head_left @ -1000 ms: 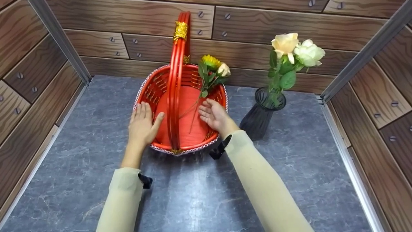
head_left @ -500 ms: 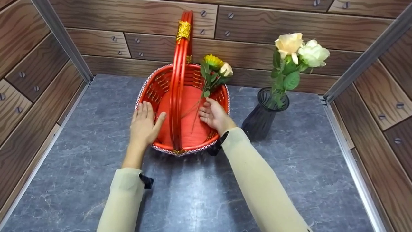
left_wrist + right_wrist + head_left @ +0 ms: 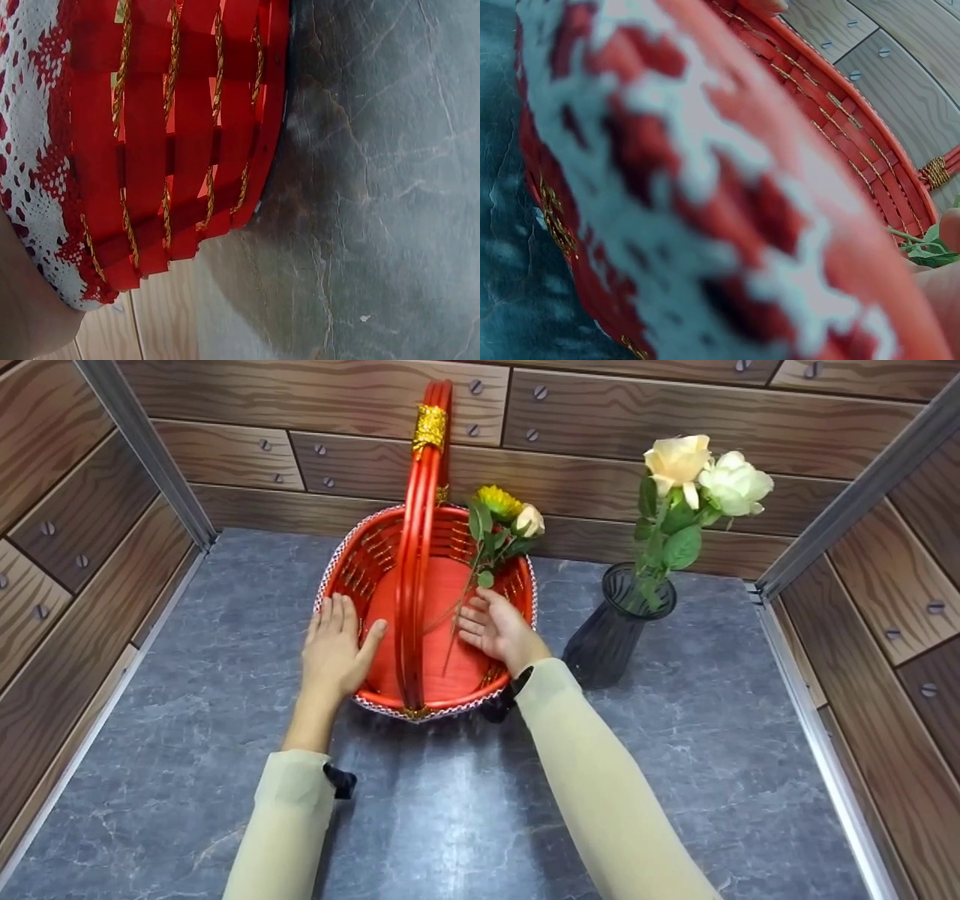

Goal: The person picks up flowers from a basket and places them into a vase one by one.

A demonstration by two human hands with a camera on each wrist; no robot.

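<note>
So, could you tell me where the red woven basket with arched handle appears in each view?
Head: the red woven basket stands left of centre.
Left wrist: its outer wall fills the upper left.
Right wrist: its blurred rim crosses the middle diagonally.
Shared landmark: white lace trim around its rim.

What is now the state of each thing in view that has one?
basket: upright, handle raised
yellow flower: in bloom, slanted in basket
cream flower: slanted beside it
vase: upright, occupied
roses: in bloom, in vase
left hand: fingers straight, at basket's left
right hand: fingers relaxed, at basket's right
</note>
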